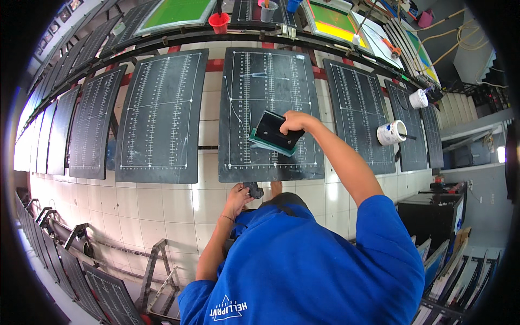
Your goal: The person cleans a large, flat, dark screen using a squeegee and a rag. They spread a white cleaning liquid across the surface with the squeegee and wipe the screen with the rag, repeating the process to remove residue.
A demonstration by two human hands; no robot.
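Right hand (297, 121): fingers clamped on right side of black rectangular plate with green edge (272, 131); plate extends left of fingertips, over near half of dark white-ruled board (229, 142). Left hand (235, 201): fingers clasping crumpled dark-grey cloth (254, 190), just outside near edge.

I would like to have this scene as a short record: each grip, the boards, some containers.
Left grip: dark lump, perhaps cloth, at near edge of middle board
Right grip: black-green tool, over middle board; contact unclear
Boards: dark, in a row, white ruled lines
To the right: white tub
Far side: red cup
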